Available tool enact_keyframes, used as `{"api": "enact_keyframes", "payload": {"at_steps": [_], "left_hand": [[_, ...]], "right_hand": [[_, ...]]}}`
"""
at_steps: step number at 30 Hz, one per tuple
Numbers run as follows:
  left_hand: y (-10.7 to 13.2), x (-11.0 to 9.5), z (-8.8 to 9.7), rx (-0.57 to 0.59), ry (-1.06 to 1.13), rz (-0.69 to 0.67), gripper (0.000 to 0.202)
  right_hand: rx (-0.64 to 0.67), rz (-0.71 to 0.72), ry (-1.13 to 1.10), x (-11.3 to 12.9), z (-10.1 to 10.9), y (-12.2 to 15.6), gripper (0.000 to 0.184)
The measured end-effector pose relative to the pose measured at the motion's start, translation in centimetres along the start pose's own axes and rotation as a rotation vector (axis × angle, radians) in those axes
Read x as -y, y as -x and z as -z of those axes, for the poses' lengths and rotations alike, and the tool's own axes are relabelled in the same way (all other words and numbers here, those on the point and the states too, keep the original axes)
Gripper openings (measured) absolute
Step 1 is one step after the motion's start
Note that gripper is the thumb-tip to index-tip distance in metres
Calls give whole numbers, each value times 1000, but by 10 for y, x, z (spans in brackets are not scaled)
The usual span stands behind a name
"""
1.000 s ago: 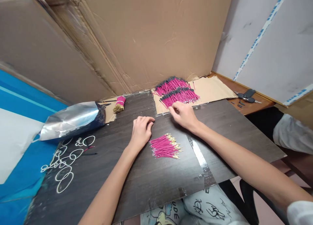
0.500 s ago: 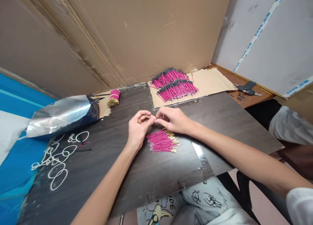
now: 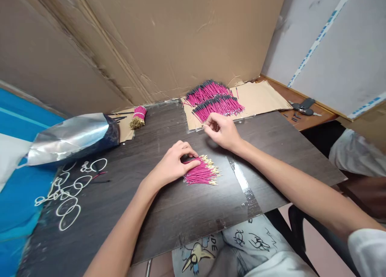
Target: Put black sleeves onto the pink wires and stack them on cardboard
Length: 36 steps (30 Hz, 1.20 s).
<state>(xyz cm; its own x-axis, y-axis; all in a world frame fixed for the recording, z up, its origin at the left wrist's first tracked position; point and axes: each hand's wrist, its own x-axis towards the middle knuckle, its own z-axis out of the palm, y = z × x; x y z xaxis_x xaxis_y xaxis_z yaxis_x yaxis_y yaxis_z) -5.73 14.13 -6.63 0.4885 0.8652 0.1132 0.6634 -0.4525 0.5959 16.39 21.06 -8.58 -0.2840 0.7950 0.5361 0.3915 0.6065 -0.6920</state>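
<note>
A pile of short pink wires (image 3: 197, 175) with gold-coloured ends lies on the dark tabletop in front of me. My left hand (image 3: 181, 161) rests at the pile's upper left. Its thumb and forefinger are apart, with pink wire showing in the gap between them. Farther up, my right hand (image 3: 221, 130) is closed in a pinch at the near edge of the cardboard sheet (image 3: 262, 97). What its fingertips hold, if anything, is too small to tell. Beyond it, two rows of pink wires with black sleeves (image 3: 218, 104) lie on the cardboard.
A banded bundle of pink wires (image 3: 139, 117) stands at the back left. Nearby are a silver bag (image 3: 70, 138) and white rubber bands (image 3: 70, 204). At the right, a dark cutting tool (image 3: 304, 107) and small black pieces (image 3: 295, 117) lie on a brown surface.
My hands were fingertip to fingertip above the wire pile. The left has dropped down and left onto the pile. The right has moved up and right to the cardboard's edge.
</note>
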Motion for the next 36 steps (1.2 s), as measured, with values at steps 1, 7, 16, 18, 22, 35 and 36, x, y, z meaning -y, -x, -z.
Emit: {"api": "enact_keyframes", "payload": {"at_steps": [1,7,16,18,22,35,36], "left_hand": [[0,-1,-1,31,-5,-14,18],[-1,-3,-4,109,-19,-20,20],[-4,12,1,57,306,196,31],[-4,16,2,51,378,221,31],[-4,16,3,37,442,226,30],[-4,13,6,18,487,272,30],[-4,13,6,13,483,273,30]], "right_hand": [[-15,-16,7,-3,1,-1,11],[13,37,-73,-7,0,-2,8],[507,-192,-576,-1,-7,3,13],[509,-219,-618,1,-9,3,13],[449,-235,-628,-1,-12,2,14],[418,-254,-629,-7,-17,2,17],[420,-247,-631,-7,-17,3,17]]}}
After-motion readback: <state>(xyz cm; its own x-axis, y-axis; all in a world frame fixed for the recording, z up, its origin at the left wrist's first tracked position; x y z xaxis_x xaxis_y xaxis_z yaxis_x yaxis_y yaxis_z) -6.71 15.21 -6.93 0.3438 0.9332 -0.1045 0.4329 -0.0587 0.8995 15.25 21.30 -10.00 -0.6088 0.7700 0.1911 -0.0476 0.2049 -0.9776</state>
